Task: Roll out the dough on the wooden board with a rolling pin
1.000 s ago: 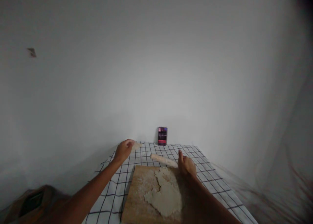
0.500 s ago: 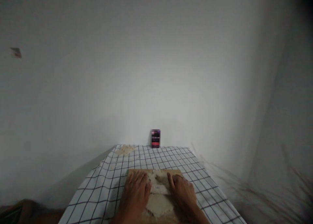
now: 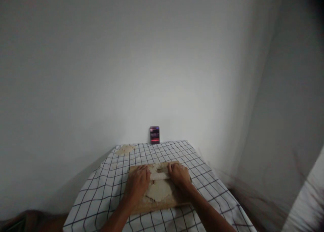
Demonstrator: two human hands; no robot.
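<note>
A pale rolling pin (image 3: 160, 176) lies across a thin, ragged sheet of dough (image 3: 159, 191) on a wooden board (image 3: 167, 203). My left hand (image 3: 140, 178) is curled over the pin's left end, and my right hand (image 3: 179, 174) grips its right end. Both palms hide the pin's ends. The dough has a torn gap just beyond the pin, and its uneven edge shows toward me.
Under the board is a white checked cloth (image 3: 101, 191) covering the table. A flat piece of dough (image 3: 126, 149) lies at the far left corner. A phone-like dark screen (image 3: 155, 135), blurred, leans on the wall (image 3: 162, 73). Thin twigs (image 3: 268, 195) blur at the right.
My fingers, stretched forward before, are now curled in round the rolling pin. The pin has rolled slightly back toward the board's far part. The camera view has shifted, showing the board's near edge.
</note>
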